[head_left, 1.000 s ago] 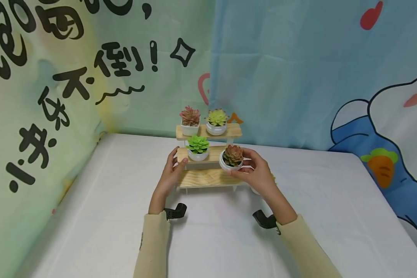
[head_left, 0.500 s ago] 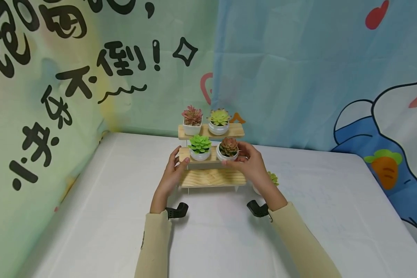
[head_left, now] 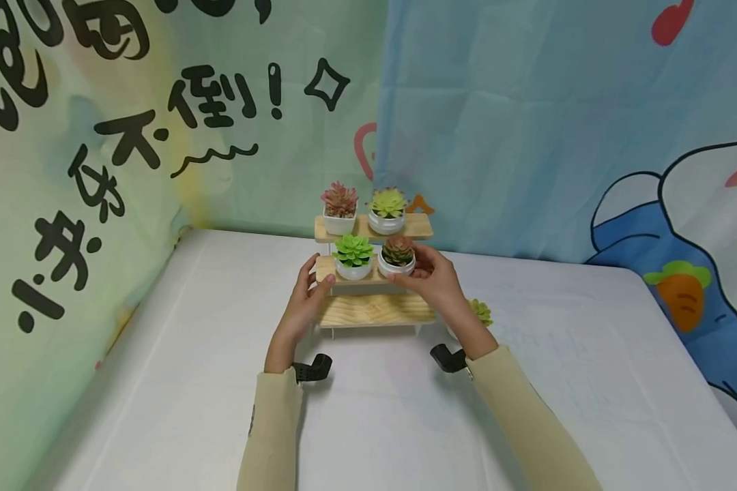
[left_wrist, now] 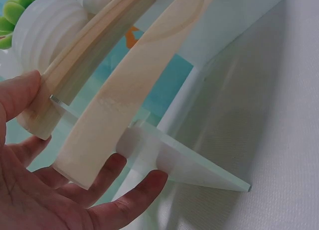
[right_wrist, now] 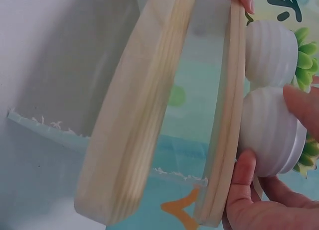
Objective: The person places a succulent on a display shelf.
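Note:
A three-tier wooden plant stand (head_left: 374, 311) has clear side supports. My left hand (head_left: 303, 307) grips its left end; in the left wrist view the thumb lies on the middle shelf (left_wrist: 75, 70) and the fingers curl round the side support (left_wrist: 199, 168). With thumb and fingers, my right hand (head_left: 436, 278) holds a small white pot with a reddish-brown succulent (head_left: 398, 252) at the right of the middle shelf. In the right wrist view this white pot (right_wrist: 271, 133) sits against the shelf. Left of it stands a bright green succulent (head_left: 353, 256) in a white pot.
On the top shelf stand a pinkish-red succulent (head_left: 340, 204) and a yellow-green succulent (head_left: 387, 208). Another yellow-green succulent (head_left: 482, 311) is on the white table (head_left: 381, 409), partly hidden behind the right forearm. A printed cloth backdrop (head_left: 497, 136) rises behind the table.
My right hand has moved left and back with the reddish-brown succulent, from the stand's right edge onto the middle shelf beside the green one. The left hand has kept its hold.

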Available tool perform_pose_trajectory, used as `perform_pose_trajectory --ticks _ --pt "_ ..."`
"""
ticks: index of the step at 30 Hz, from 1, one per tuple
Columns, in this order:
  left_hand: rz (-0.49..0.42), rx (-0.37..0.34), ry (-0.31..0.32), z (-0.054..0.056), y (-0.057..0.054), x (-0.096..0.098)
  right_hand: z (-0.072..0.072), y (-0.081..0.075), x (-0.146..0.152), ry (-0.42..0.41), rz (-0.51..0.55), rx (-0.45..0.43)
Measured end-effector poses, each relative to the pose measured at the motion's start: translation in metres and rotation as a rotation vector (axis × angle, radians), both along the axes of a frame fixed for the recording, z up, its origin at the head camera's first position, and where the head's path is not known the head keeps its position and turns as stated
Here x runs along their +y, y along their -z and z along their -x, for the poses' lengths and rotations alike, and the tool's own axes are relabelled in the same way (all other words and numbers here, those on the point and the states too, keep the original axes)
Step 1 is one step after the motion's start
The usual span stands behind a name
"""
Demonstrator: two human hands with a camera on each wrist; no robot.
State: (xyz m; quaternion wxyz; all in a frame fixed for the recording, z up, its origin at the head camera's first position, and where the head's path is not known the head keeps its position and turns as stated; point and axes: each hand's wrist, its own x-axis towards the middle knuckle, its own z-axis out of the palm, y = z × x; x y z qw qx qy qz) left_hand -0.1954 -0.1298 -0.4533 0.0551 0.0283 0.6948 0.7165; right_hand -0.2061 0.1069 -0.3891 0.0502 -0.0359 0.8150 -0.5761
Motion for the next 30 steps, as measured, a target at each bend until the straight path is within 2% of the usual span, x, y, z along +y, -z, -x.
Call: perform_pose_trajectory --ticks 7,10,11,18,24,30 --pt "0.022 0.000 0.006 -0.015 -0.029 0.001 0.002 -0.001 -0.003 -0.002 0.000 0.012" --pt "0.017 0.005 0.011 -0.018 -0.033 0.002 0.001 -0.001 0.000 -0.004 -0.005 0.007" --pt "0.013 0.006 0.012 -0.018 -0.032 0.003 0.001 -0.001 0.000 -0.007 -0.008 0.006" --pt "0.027 0.028 -0.017 -0.002 0.001 0.003 -0.005 -0.004 0.010 -0.004 -0.017 0.013" --pt "0.022 0.021 -0.014 -0.003 -0.001 0.004 -0.010 -0.008 0.024 0.005 -0.035 0.050" --pt "0.032 -0.009 -0.006 -0.005 -0.008 0.003 -0.015 -0.008 0.042 0.021 -0.081 0.077"
